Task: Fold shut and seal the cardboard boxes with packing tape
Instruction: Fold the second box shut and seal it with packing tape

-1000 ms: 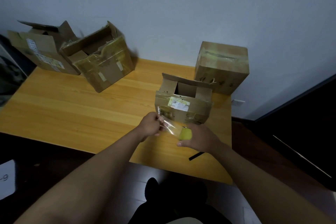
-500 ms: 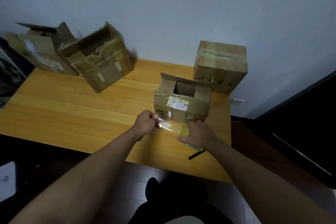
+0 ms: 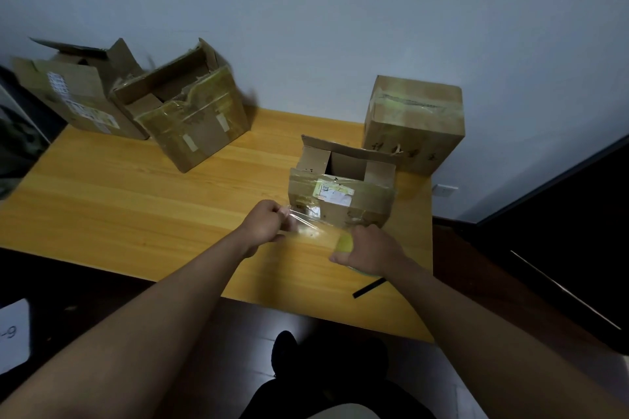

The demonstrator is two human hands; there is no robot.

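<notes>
A small open cardboard box (image 3: 343, 196) with a white label stands on the wooden table (image 3: 136, 207), its top flaps up. Just in front of it, my right hand (image 3: 369, 250) grips a yellow-green roll of packing tape (image 3: 344, 243). My left hand (image 3: 263, 224) pinches the free end of a clear tape strip (image 3: 311, 230) stretched between the two hands. The strip hangs at the box's lower front face; whether it touches the box I cannot tell.
A taped-shut box (image 3: 413, 122) stands at the back right against the wall. Two larger open boxes (image 3: 190, 116) (image 3: 73, 92) sit at the back left. A thin black strip (image 3: 369, 287) lies near the table's front right edge.
Both hands and the stretched tape have risen slightly toward the box's front. The strip between them has grown a little longer.
</notes>
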